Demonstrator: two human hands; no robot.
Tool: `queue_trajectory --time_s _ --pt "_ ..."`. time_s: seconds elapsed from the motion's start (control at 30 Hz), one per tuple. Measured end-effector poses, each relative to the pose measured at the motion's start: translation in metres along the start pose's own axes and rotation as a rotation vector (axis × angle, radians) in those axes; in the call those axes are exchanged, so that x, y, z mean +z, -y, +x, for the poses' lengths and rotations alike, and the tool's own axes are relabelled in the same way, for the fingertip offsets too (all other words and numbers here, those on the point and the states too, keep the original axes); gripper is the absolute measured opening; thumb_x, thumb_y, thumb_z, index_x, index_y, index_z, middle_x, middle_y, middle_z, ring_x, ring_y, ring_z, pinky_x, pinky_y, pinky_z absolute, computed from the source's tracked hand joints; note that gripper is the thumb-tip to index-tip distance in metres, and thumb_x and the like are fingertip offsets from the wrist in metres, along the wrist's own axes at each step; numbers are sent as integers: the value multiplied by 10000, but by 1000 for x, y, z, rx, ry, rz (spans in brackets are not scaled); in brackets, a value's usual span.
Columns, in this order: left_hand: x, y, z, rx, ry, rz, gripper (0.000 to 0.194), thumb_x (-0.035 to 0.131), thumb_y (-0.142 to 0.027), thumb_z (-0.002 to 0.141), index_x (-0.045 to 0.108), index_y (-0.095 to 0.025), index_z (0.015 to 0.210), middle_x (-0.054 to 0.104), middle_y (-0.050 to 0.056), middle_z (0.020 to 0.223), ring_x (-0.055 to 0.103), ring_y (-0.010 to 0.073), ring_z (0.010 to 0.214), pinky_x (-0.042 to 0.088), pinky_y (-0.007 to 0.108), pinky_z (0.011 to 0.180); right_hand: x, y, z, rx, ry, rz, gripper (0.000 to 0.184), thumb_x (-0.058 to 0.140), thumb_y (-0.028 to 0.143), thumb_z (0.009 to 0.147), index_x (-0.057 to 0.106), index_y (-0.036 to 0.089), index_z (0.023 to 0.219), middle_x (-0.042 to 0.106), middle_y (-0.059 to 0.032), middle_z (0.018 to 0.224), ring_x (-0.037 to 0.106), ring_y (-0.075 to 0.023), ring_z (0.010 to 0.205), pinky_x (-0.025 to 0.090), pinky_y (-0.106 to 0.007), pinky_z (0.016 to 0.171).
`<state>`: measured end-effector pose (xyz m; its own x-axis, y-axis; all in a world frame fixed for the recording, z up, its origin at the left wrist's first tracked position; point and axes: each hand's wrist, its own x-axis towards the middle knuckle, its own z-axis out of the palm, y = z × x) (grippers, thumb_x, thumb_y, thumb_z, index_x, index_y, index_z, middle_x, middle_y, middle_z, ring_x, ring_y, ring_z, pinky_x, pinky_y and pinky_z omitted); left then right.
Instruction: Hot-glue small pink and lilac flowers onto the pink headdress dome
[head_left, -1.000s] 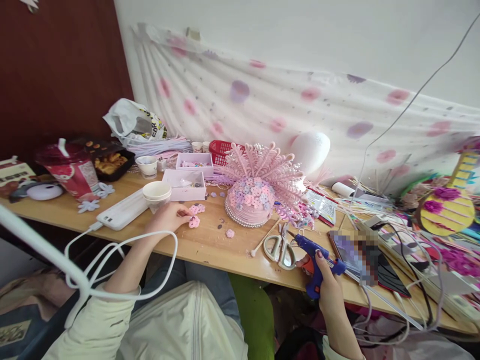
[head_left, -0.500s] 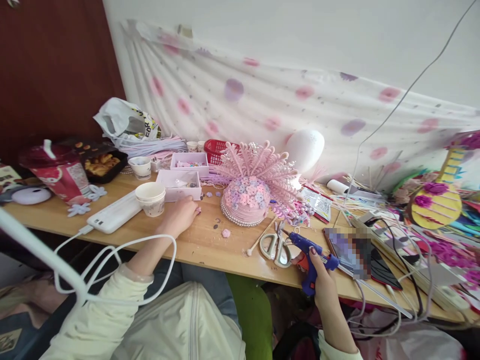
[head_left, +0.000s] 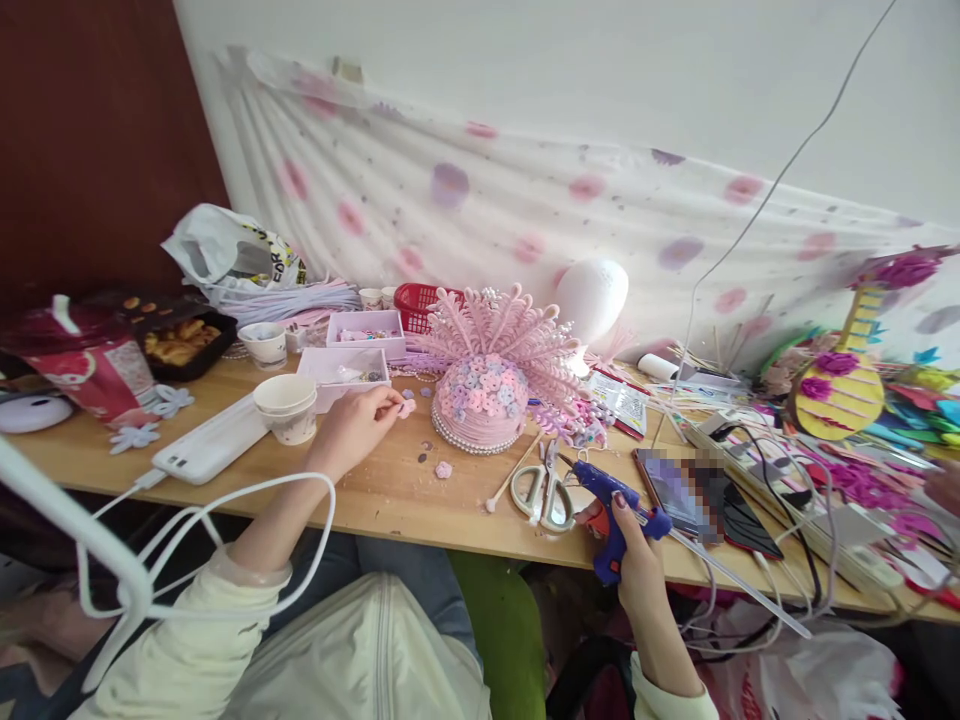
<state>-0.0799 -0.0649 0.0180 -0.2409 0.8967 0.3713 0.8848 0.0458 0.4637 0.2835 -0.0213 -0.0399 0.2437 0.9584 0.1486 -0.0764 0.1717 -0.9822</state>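
Between the fingertips of my left hand (head_left: 358, 425) is a small pink flower (head_left: 406, 408), lifted just over the table beside the white box (head_left: 343, 376). My right hand (head_left: 637, 555) is wrapped round the handle of a blue glue gun (head_left: 609, 500), its nozzle pointing up and left near the scissors (head_left: 545, 497). A glue stick (head_left: 739, 583) juts from the gun's rear. At the table's middle stands a pink headdress (head_left: 480, 400), its dome covered with small pink and lilac flowers and edged with pearls, feather-like plumes fanned behind. A loose pink flower (head_left: 444, 470) lies in front.
Paper cups (head_left: 286, 408), a white power bank (head_left: 211, 440) and a red drink cup (head_left: 97, 370) are at left. A white cable (head_left: 247, 480) loops over my left forearm. Phones (head_left: 690, 492), a power strip (head_left: 810, 510) and a yellow craft piece (head_left: 840, 395) occupy the right.
My left hand has risen off the table with a small pink flower in its fingers. My right hand keeps the glue gun in much the same place. The view has shifted slightly right.
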Motion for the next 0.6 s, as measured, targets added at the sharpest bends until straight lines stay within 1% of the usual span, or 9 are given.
queue_trajectory --time_s 0.03,0.1,0.17,0.2,0.23,0.3,0.37,0.5,0.6 --pt "1 -6 -5 63 -53 -52 169 531 -220 945 693 -234 990 794 51 1002 729 210 876 505 296 759 1 4 -5 15 -14 16 450 822 621 604 701 202 718 704 -31 662 668 -203 616 524 -268 506" --pt "6 -20 -16 312 -240 -167 154 550 -217 952 702 -239 948 794 39 1015 717 200 907 502 313 806 2 12 -18 31 16 40 448 800 638 628 697 205 683 701 -41 655 670 -212 605 534 -284 509" --pt "13 -33 -28 580 -418 -159 161 583 -181 942 722 -256 909 787 27 976 691 194 878 475 345 824 1 21 -32 11 134 42 434 766 642 685 691 217 641 685 -47 626 673 -235 611 554 -320 541" --pt "16 -39 -33 677 -476 -122 171 602 -158 932 729 -269 911 777 17 945 674 190 854 458 356 823 1 24 -39 -7 215 36 430 747 640 719 695 222 634 681 -51 618 676 -246 623 565 -341 575" --pt "19 -45 -38 741 -515 -88 172 625 -145 920 731 -280 914 763 7 904 657 185 827 444 360 816 1 27 -44 -27 298 29 429 725 636 755 706 224 637 681 -55 617 677 -251 633 571 -358 611" --pt "27 -54 -46 783 -561 -77 124 685 -159 894 713 -279 904 723 -15 821 632 178 786 429 359 816 1 33 -52 -68 432 -4 444 668 627 828 728 224 653 689 -60 620 674 -244 635 566 -365 653" --pt "33 -62 -52 772 -594 -106 92 748 -211 861 675 -266 872 691 -35 770 622 173 764 424 353 834 3 37 -57 -115 501 -71 470 619 606 885 721 217 642 691 -57 619 661 -218 623 543 -338 648" --pt "37 -74 -59 783 -659 -103 201 815 -232 800 618 -266 827 642 -50 732 591 167 743 407 336 825 7 46 -57 -199 526 -179 512 590 584 919 642 203 581 637 -31 562 605 -168 565 493 -289 590" --pt "34 -80 -60 775 -686 -112 260 843 -225 769 589 -260 813 608 -42 721 557 171 757 395 331 818 7 48 -55 -207 538 -198 523 590 595 915 614 197 575 617 -24 543 585 -154 535 472 -268 541"
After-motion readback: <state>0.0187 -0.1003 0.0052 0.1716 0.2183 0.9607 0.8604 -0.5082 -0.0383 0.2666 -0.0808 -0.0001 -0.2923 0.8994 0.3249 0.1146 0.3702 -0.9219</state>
